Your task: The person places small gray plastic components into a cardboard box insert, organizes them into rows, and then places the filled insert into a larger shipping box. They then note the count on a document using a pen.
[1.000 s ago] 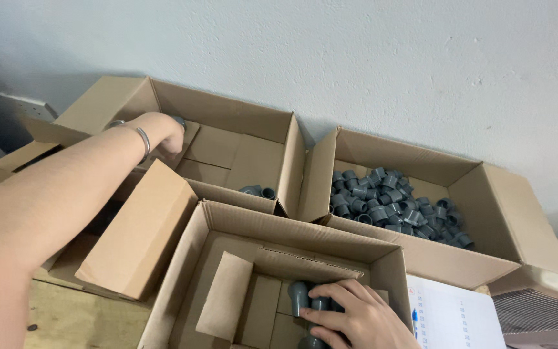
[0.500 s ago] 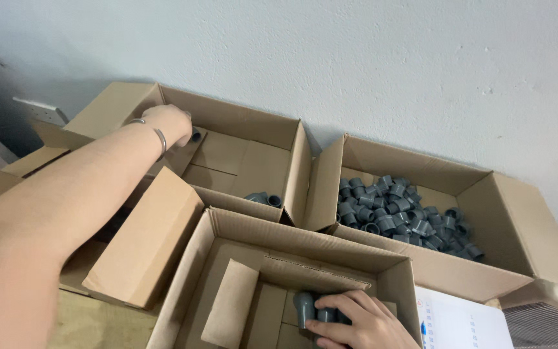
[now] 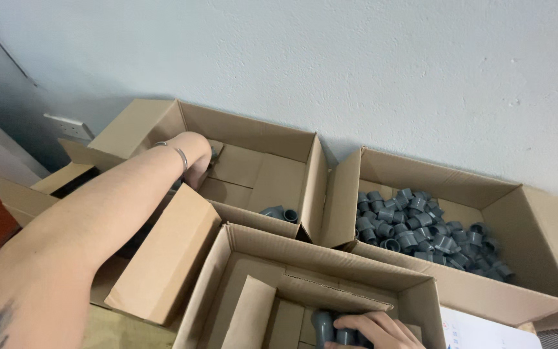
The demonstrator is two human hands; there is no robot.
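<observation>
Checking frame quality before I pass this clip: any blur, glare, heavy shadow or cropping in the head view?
Head view: evenly lit, no glare; the grey fittings look sharp. Soft shadow lies inside the far box around the left hand, whose fingers are hidden. The near forearm is large and slightly soft. The right hand is cropped by the bottom edge, on grey fittings in the near box.

Left hand (image 3: 196, 165) at full arm's reach, wrist bent down; right hand (image 3: 372, 329) curled, fingers closed.

Storage or packing area: open brown corrugated cardboard boxes (image 3: 259, 168) stand along a plain pale painted wall (image 3: 356, 71); one box holds bulk grey plastic pipe fittings (image 3: 421, 229).
</observation>
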